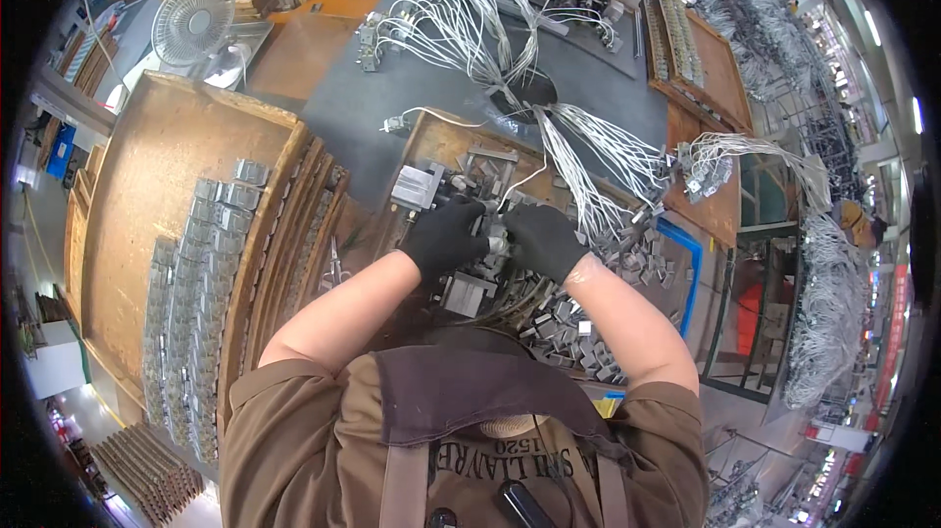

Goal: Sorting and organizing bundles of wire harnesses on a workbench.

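1. Bench (343,101): grey top, its far part visible; the near edge is mostly hidden by the person's body.
2. Wooden tray (147,165): at the left edge of the bench, tilted, rows of metal parts along its nearer side.
3. White cable bundle (598,141): gathered at a dark round piece toward the far edge, strands fanning both to the far edge and to the near right corner.
4. Blue-rimmed bin (695,258): toward the near right corner, beside a heap of small metal pieces (578,332).
5. Left hand (446,237) and right hand (544,239): dark-gloved, facing each other over the near middle of the bench. The fingers of both are curled inward; how far apart the tips stand, and whether either grips anything, cannot be told, as the gloves hide the contact.
6. Metal block (417,185): silver, just beyond the left hand, toward the far left corner.
7. White wire (529,177): a single strand, its visible long axis slanting from the bundle toward the near edge and leftward. Its lower end lies between the two sets of fingers, the right hand being nearer.
8. Small pale part (498,243): between the hands, nearer the bench's near edge than the wire end.
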`<state>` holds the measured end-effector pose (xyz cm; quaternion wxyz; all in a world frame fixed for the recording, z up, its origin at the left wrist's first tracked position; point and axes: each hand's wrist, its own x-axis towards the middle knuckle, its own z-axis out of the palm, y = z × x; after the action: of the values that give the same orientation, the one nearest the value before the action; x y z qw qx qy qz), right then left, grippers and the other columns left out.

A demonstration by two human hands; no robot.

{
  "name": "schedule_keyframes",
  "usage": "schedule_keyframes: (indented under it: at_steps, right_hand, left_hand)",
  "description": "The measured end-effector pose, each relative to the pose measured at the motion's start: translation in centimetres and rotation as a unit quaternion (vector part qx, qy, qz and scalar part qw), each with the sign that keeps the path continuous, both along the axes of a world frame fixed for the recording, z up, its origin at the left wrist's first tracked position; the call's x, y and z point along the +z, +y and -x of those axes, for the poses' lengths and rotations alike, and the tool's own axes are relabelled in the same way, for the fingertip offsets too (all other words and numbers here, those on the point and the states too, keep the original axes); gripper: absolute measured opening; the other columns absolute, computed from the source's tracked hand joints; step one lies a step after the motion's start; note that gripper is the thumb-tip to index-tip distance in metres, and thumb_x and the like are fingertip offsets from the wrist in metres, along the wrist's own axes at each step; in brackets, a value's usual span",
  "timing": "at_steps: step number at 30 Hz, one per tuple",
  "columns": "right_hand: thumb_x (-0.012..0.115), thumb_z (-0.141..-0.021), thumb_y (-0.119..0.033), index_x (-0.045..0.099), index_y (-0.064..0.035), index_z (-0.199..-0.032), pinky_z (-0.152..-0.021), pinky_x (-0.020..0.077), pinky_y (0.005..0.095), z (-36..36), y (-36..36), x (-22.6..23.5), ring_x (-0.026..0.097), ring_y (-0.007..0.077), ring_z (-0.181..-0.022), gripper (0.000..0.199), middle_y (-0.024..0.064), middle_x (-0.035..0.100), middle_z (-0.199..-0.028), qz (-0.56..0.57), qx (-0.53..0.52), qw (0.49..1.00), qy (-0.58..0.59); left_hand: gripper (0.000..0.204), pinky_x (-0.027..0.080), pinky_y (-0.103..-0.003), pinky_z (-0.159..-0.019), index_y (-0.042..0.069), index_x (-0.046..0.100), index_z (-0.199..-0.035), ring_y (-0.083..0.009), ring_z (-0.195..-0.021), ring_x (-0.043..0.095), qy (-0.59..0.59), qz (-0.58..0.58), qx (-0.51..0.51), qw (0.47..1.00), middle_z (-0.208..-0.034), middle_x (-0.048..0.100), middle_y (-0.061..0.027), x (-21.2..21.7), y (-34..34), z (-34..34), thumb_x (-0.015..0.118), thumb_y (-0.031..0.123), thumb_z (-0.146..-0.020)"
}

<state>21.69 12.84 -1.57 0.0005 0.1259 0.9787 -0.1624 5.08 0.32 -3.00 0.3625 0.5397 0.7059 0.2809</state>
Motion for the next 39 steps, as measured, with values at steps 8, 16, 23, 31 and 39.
schedule_keyframes:
  at_steps: [8, 16, 23, 31, 39]
  right_hand:
    - [0.067, -0.065, -0.017, 0.061, -0.0084, -0.093, -0.069, 0.0482, 0.0463, 1.8, -0.6, -2.0, 0.061, 0.0344, -0.081, 0.029, 0.0139, 0.062, -0.085, 0.017, -0.041, 0.998, -0.043]
    - [0.069, -0.064, -0.018, 0.062, -0.0095, -0.091, -0.071, 0.0450, 0.0438, 1.3, -0.6, -1.1, 0.058, 0.0312, -0.080, 0.029, 0.0118, 0.058, -0.080, -0.032, -0.143, 0.989, 0.000]
    - [0.071, -0.062, -0.023, 0.062, -0.0078, -0.083, -0.072, 0.0460, 0.0454, 1.1, -0.9, -2.0, 0.059, 0.0321, -0.082, 0.028, 0.0131, 0.059, -0.081, -0.033, -0.166, 0.984, 0.054]
    - [0.069, -0.078, -0.042, 0.067, -0.0087, -0.092, -0.080, 0.0489, 0.0419, -1.0, 0.5, -0.3, 0.064, 0.0333, -0.090, 0.036, 0.0138, 0.067, -0.090, 0.133, -0.206, 0.966, -0.077]
    - [0.050, -0.086, -0.035, 0.054, -0.0254, -0.129, -0.091, 0.0451, 0.0469, -11.2, 9.4, -2.9, 0.060, 0.0318, -0.110, 0.044, 0.0156, 0.063, -0.118, -0.030, -0.421, 0.881, -0.215]
  left_hand:
    - [0.041, 0.048, -0.049, -0.083, 0.008, 0.054, -0.115, -0.0401, -0.101, 0.059, 0.057, -0.088, 0.023, 0.994, -0.116, 0.057, -0.0218, -2.8, 0.3, -0.4, 0.063, 0.022, -0.077]
    - [0.030, 0.048, -0.053, -0.074, 0.003, 0.054, -0.104, -0.0426, -0.089, 0.062, 0.018, -0.042, 0.013, 0.999, -0.109, 0.057, -0.0235, -3.0, 2.0, -0.8, 0.058, 0.008, -0.075]
    - [0.037, 0.048, -0.050, -0.080, 0.004, 0.053, -0.115, -0.0418, -0.098, 0.059, 0.066, -0.046, 0.006, 0.997, -0.118, 0.053, -0.0228, -2.9, 1.9, -0.9, 0.060, 0.015, -0.080]
    - [0.045, 0.048, -0.040, -0.076, 0.005, 0.055, -0.119, -0.0298, -0.084, 0.063, -0.013, -0.186, 0.066, 0.980, -0.090, 0.062, -0.0164, -5.5, 0.8, -0.5, 0.070, 0.027, -0.082]
    - [0.046, 0.049, -0.032, -0.076, 0.001, 0.052, -0.121, -0.0154, -0.080, 0.060, -0.069, -0.125, 0.039, 0.989, -0.101, 0.062, -0.0106, -2.3, -3.3, -3.6, 0.070, 0.022, -0.084]
